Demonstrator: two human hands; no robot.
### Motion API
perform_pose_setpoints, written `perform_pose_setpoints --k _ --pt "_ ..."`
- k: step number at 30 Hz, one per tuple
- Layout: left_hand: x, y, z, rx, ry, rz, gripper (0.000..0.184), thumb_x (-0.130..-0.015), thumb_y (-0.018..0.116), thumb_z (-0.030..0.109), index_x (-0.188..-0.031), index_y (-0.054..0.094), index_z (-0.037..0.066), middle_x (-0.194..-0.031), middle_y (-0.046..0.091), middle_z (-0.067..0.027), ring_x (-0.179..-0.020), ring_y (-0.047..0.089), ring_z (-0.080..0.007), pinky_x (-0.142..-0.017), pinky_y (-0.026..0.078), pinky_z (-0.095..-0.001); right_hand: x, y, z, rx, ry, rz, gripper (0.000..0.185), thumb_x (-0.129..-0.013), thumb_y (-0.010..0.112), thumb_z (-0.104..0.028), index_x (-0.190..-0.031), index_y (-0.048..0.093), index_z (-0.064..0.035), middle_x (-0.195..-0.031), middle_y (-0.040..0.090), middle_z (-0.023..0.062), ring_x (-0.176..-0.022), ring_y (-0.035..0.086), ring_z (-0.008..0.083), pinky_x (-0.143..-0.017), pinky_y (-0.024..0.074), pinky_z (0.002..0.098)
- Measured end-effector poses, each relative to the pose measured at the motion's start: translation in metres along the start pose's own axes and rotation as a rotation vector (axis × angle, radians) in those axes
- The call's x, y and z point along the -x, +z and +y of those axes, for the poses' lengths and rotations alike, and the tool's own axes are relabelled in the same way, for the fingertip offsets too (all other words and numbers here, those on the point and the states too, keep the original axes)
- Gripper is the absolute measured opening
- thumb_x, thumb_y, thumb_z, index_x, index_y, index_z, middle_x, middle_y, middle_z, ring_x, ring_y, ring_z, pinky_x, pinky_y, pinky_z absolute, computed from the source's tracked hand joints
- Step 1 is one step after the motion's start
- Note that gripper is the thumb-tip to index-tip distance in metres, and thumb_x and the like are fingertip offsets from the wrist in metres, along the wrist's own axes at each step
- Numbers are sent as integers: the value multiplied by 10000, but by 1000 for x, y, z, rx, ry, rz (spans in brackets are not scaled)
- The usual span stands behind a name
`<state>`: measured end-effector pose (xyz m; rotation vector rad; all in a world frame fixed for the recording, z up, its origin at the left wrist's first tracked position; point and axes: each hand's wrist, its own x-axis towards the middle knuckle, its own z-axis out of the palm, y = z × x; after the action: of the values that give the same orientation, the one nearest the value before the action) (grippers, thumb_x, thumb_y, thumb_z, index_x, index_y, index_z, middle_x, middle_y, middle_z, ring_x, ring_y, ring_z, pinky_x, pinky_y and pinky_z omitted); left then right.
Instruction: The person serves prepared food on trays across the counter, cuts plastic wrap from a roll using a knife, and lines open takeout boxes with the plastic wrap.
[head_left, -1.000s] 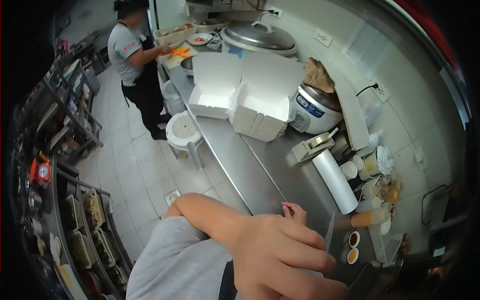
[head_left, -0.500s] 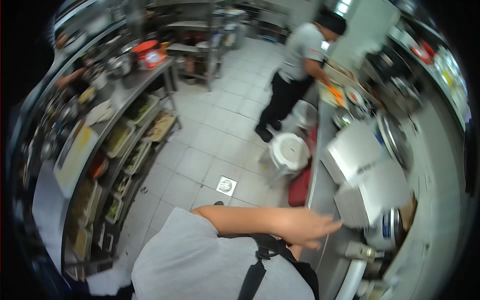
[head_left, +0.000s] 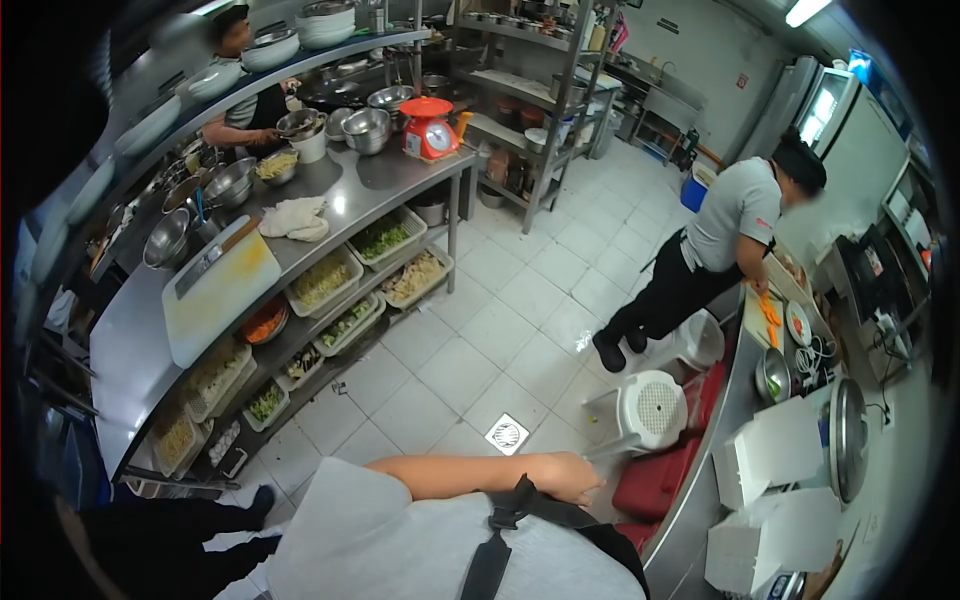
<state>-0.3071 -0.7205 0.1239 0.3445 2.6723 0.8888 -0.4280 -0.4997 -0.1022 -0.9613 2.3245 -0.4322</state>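
My left hand (head_left: 565,478) is in front of my chest at the bottom of the head view, at the end of a bent forearm. Its fingers look curled in, and whatever they may hold is hidden. The hand is close to the black apron strap (head_left: 510,508) over my grey shirt. To its right lie a red container (head_left: 655,482) beneath the counter and the steel counter edge (head_left: 690,530). On that counter stand white open-lidded boxes (head_left: 765,455). My right hand does not show.
At right, a co-worker (head_left: 725,215) handles orange strips on a board. White stools (head_left: 655,408) stand on the tiled floor. Left, a steel table (head_left: 370,195) bears a red scale (head_left: 432,130), bowls and a cutting board (head_left: 225,290) with a knife. Another person (head_left: 250,110) stands behind it.
The view has turned left and up, showing more of the left table and back room. My left hand has drawn back from the white boxes, its stretched fingers now curled.
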Motion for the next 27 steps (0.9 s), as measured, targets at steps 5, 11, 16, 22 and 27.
perform_pose_setpoints --k 5,11,16,22,27 --pt "-10 32 -69 218 -69 7 558 -857 560 388 -1282 529 29 -1075 644 -225 -999 609 -393 -885 470 -449 -28 10 5 76 52 -75 303 -898 545 -283 -953 650 -4 -827 643 247 -811 609 446 -732 479 484" --pt "-46 112 -166 388 -254 -105 616 -854 544 459 -1280 544 14 -1249 569 -214 -1169 534 -350 -987 414 -407 -32 20 36 156 54 -69 325 -907 528 -302 -965 650 -6 -834 643 253 -823 609 451 -742 477 491" --pt "-51 183 -230 485 -297 -145 568 -866 551 441 -1267 564 39 -1276 561 -197 -1179 533 -332 -996 403 -409 -48 39 87 183 123 94 416 -925 471 -379 -982 656 -10 -851 638 270 -848 609 455 -756 471 502" --pt "-62 232 -263 743 -177 -152 463 -858 574 366 -1207 619 67 -1192 617 -194 -1100 585 -313 -938 436 -418 -63 39 107 -12 279 79 577 -927 423 -493 -808 664 17 -829 628 283 -845 614 454 -746 467 501" --pt "-61 221 -256 737 -192 -118 452 -867 572 346 -1223 606 70 -1206 609 -190 -1111 577 -299 -947 426 -410 -35 4 59 -103 401 -28 608 -925 409 -511 -786 662 24 -821 624 289 -861 614 456 -758 463 502"
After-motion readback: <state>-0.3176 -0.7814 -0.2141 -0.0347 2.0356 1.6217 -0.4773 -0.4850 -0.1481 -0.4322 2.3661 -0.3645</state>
